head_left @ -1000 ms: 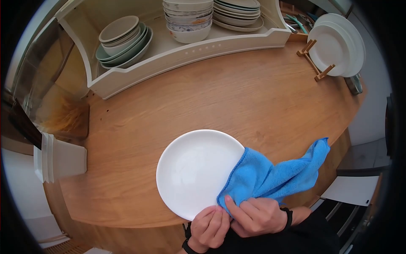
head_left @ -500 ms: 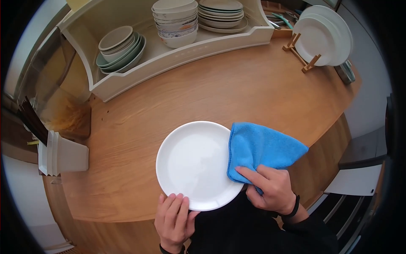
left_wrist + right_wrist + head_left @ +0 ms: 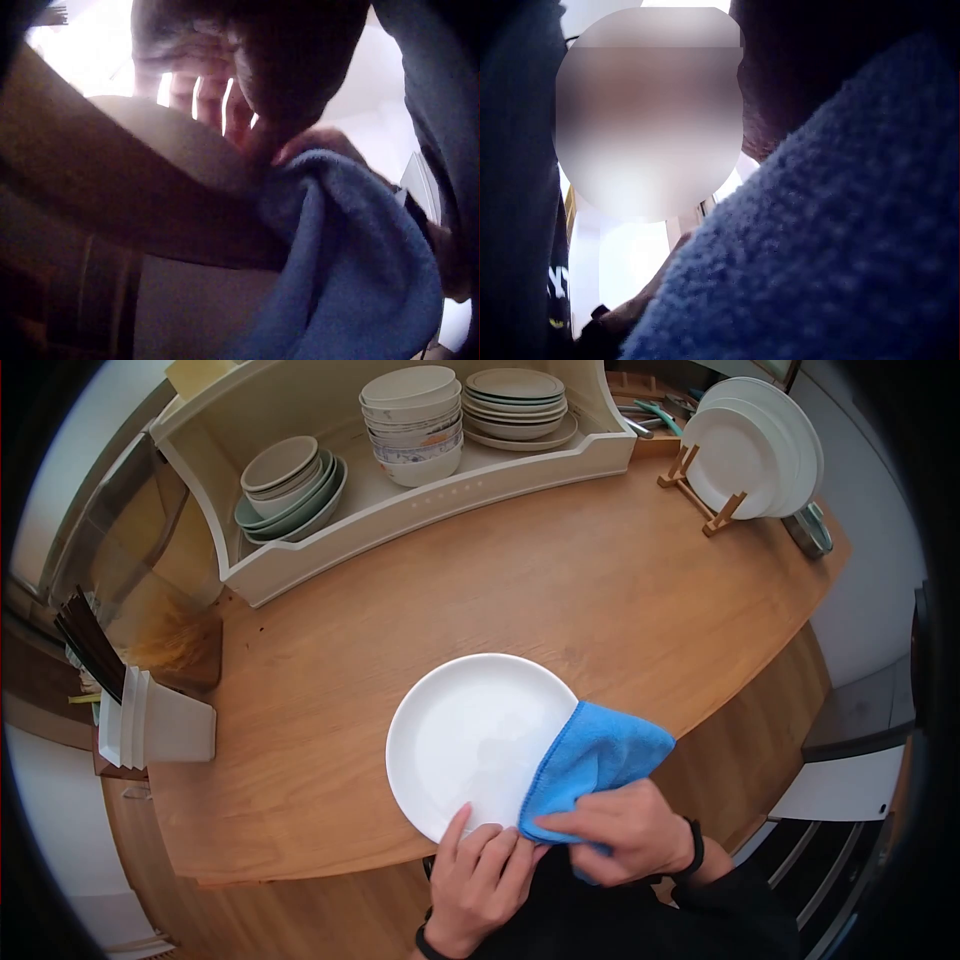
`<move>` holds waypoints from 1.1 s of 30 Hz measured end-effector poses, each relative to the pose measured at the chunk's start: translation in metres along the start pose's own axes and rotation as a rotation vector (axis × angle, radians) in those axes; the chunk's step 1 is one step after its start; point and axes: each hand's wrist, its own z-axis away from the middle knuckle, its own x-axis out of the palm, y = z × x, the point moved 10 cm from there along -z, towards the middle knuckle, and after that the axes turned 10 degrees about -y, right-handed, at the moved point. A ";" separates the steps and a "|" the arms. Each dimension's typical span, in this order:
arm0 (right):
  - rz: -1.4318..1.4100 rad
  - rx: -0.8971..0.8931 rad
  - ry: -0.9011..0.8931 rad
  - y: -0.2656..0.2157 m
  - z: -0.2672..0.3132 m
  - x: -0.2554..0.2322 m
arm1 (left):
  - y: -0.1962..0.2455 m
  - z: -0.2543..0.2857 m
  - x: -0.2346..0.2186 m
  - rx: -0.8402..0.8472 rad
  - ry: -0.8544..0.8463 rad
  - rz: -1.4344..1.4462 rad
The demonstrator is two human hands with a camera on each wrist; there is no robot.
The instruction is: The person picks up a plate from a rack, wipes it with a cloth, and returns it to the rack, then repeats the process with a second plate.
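A round white plate (image 3: 470, 745) lies near the table's front edge in the head view. My left hand (image 3: 482, 885) grips its near rim, fingers spread over the top; the thumb is hidden there. A blue cloth (image 3: 600, 755) covers the plate's right side, pinched by my right hand (image 3: 635, 835), with the index finger pointing left along it. Both hands are close together at the near rim. In the left wrist view the cloth (image 3: 352, 247) hangs in folds beside my left hand (image 3: 247, 67). Cloth (image 3: 840, 225) fills much of the right wrist view.
A cream rack (image 3: 430, 505) of stacked bowls and plates stands along the back of the wooden table (image 3: 300, 780). White plates (image 3: 735, 460) stand in a wooden holder at back right. At left are white containers (image 3: 180, 725) with dark sticks and a clear box (image 3: 165, 630).
Since half a second ago, my left hand has slid right along the near rim. My right hand has moved down and slightly left, drawing the cloth over the plate's lower right part.
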 end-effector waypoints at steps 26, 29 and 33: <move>0.261 -0.314 -0.265 0.041 -0.148 -0.044 | -0.169 -0.105 -0.003 -0.430 -0.674 0.331; 0.083 -0.373 -0.255 0.031 -0.148 -0.048 | -0.159 -0.116 -0.011 -0.357 -0.601 0.446; -0.035 -0.261 -0.249 0.054 -0.162 -0.044 | -0.148 -0.126 -0.016 -0.335 -0.573 0.679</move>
